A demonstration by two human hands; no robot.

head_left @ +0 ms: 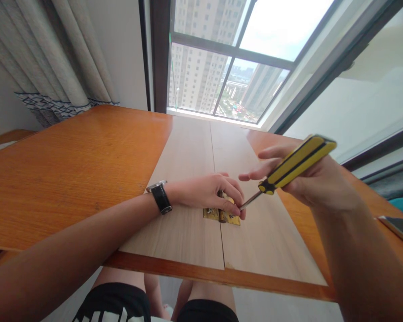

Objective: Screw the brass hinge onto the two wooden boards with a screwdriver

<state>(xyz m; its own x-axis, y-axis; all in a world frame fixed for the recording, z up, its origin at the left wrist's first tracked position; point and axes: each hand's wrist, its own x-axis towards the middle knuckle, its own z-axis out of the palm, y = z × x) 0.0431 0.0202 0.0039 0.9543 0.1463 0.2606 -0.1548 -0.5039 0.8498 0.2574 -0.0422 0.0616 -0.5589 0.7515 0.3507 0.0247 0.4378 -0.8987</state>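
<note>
A brass hinge (212,213) lies across the seam between two pale wooden boards, partly covered by my left hand (220,192). Screw heads show in its leaves. My left thumb and fingers are pinched around the tip of a screwdriver (297,165) at the hinge's right side. Whether a screw is also between them is hidden. The screwdriver has a yellow and black handle and slants up to the right. My right hand (317,183) holds its handle against the palm and thumb, with some fingers stretched forward.
The left board (174,228) and right board (265,241) lie flat on an orange-brown wooden table (87,170). A phone (401,230) lies at the right edge. Behind the table are a window (233,49) and a curtain (53,49).
</note>
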